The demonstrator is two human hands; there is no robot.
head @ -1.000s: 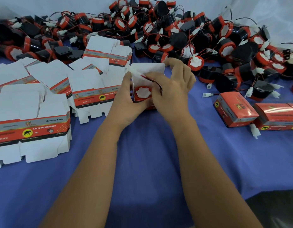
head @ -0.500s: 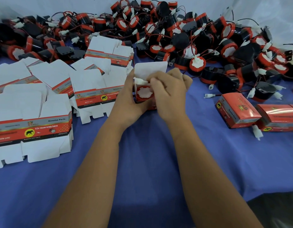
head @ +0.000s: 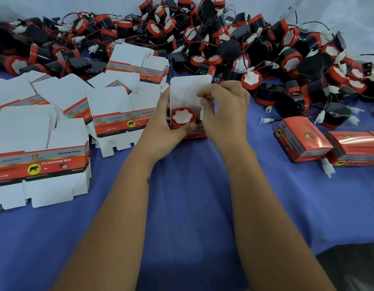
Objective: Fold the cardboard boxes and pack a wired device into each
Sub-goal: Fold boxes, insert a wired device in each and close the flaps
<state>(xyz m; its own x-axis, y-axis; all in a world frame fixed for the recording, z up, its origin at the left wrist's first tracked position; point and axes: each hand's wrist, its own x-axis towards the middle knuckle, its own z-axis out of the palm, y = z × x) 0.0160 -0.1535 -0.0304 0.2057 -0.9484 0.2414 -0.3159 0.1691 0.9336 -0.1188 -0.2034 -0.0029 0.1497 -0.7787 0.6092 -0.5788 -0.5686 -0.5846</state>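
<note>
Two hands meet around one open box (head: 190, 89) at the middle of the blue surface (head: 192, 206): the left hand (head: 164, 127) cups its left side in a curled grip, thumb along the front lower edge, while the right hand (head: 226, 110) bends over the opening and pinches the white connector (head: 202, 113) at the box's right wall. Inside sits a red horn (head: 183, 119), white face up, under the raised lid flap. Both forearms reach forward from below, flat box blanks (head: 41, 162) stacked left, closed boxes (head: 303, 139) right, loose horns (head: 223, 38) heaped beyond.
</note>
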